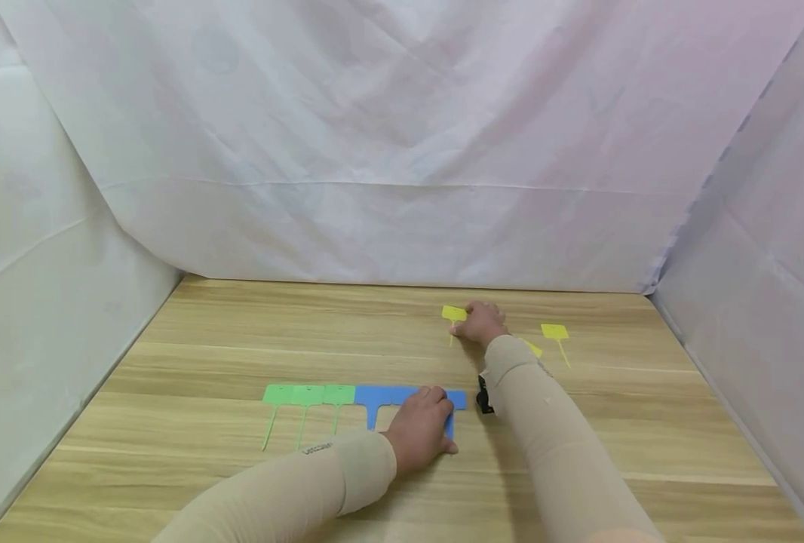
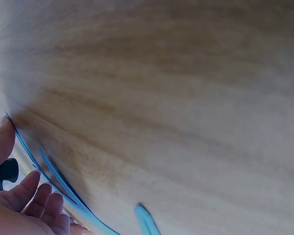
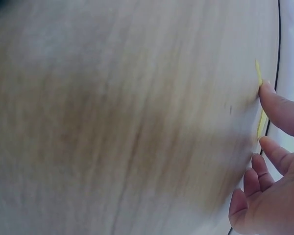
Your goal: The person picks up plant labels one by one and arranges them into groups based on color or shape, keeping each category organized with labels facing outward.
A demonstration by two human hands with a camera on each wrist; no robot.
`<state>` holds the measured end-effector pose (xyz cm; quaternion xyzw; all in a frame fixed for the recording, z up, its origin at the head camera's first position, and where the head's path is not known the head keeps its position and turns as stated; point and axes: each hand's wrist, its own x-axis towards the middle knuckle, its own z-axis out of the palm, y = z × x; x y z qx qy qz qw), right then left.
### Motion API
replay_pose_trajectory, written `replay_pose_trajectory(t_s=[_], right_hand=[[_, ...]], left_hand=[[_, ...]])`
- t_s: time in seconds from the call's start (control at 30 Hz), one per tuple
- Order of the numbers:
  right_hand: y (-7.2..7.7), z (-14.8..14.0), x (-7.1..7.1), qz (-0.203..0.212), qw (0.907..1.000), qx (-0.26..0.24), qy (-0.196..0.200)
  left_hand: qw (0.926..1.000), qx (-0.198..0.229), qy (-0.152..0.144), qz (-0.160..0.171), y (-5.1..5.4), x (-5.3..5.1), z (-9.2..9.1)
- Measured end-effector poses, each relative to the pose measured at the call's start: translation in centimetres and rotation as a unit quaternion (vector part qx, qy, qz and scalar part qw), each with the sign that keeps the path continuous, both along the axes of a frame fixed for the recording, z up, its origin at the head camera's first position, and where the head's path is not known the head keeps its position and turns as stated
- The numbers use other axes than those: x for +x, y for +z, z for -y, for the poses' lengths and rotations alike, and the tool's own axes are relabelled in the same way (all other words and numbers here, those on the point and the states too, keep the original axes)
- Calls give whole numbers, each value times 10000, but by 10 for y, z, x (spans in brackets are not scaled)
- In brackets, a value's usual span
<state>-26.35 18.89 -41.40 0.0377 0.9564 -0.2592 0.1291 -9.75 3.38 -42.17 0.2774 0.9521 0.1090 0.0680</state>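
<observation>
Green tags [image 1: 309, 394], blue tags [image 1: 375, 394] and yellow tags [image 1: 554, 331] on a wooden tabletop [image 1: 273, 324]

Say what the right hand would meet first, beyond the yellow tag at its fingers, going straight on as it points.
The right hand would probably meet the curtain, though depth is unclear.

Long beige sleeves [image 1: 565, 452], wide cuffs [image 1: 368, 469]; dark lettering [image 1: 317, 448] on left sleeve [image 1: 273, 486].

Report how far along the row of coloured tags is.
Apparently done: three flat green tags with thin tails lie side by side, adjoining flat blue tags. In hand: the left hand touches the blue tags; the right hand touches a flat yellow tag. Remaining, probably: two more yellow tags lie apart from the row.
</observation>
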Motion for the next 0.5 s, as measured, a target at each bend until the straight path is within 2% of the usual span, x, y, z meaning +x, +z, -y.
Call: replay_pose_trajectory(t_s=[0.23,0.5], right_hand=[[-2,-2,-2,125,9996,-229,-84],[-2,-3,-3,202,9997,-110,-50]], left_hand=[[10000,11,15,55,0,0,-1],[10000,4,-8,38,0,1,-1]])
